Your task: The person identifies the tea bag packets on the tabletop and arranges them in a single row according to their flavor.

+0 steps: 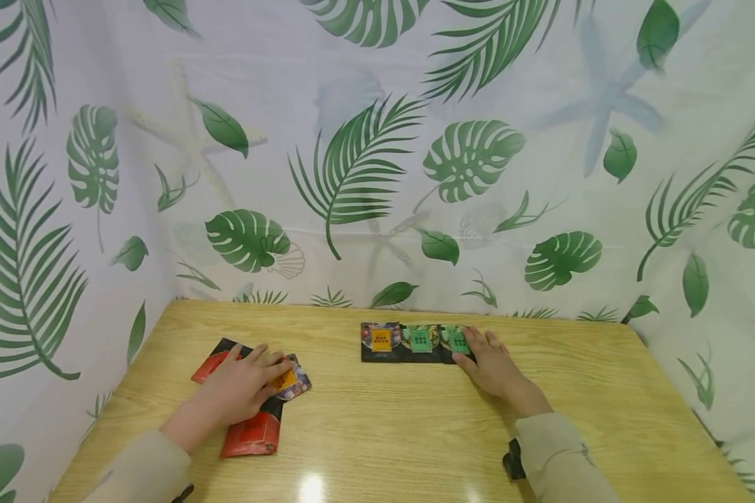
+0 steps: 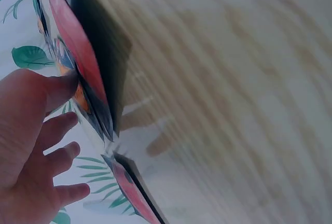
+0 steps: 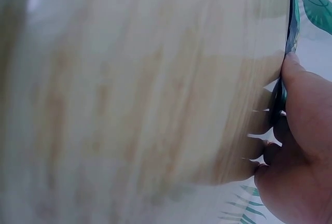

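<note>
My left hand (image 1: 242,388) rests over a loose pile of flat packets at the left. Its fingers are spread across a black packet with an orange label (image 1: 286,381), and the thumb (image 2: 61,88) lies against it. Partly beneath the hand are a red-and-black packet (image 1: 252,434) nearer me and another red-and-black packet (image 1: 210,365) behind. My right hand (image 1: 493,367) lies on the right end of a row, fingers extended over a green-labelled packet (image 1: 456,341). Left of it are a second green-labelled packet (image 1: 421,339) and an orange-labelled packet (image 1: 380,341), edges together.
A wood-grain table (image 1: 377,433) carries everything. A white cloth with green leaf prints (image 1: 365,168) hangs along the back and both sides. A black strap piece (image 1: 513,461) shows at the right sleeve (image 1: 556,454).
</note>
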Action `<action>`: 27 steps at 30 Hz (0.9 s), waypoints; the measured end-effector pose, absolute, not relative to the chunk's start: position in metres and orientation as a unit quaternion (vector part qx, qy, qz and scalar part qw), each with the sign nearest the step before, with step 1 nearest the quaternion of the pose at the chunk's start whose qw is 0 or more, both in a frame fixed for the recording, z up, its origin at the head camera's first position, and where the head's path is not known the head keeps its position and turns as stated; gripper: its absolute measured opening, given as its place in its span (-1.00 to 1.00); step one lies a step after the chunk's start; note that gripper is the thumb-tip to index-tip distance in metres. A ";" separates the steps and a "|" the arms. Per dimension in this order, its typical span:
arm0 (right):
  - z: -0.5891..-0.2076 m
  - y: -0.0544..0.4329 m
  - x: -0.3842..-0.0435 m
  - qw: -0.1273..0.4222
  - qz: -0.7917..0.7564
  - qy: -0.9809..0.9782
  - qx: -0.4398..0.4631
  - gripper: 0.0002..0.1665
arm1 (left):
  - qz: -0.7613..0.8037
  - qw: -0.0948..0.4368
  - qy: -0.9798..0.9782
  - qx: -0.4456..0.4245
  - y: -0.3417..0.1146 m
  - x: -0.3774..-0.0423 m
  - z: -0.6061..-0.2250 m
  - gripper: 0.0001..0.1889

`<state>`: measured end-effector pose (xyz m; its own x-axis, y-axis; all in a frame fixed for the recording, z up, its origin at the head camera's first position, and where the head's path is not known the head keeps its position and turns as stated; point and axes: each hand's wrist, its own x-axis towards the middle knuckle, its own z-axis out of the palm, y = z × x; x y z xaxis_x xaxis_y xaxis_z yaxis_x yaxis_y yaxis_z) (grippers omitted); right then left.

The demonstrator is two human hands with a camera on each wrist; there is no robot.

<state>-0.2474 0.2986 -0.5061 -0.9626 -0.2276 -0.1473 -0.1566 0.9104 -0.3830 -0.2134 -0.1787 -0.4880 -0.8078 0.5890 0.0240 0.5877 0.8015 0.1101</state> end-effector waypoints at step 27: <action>-0.503 0.297 -0.245 0.093 -0.190 0.972 -0.103 -0.11 | 0.055 0.007 0.975 0.216 -0.135 -0.248 -0.501 -0.36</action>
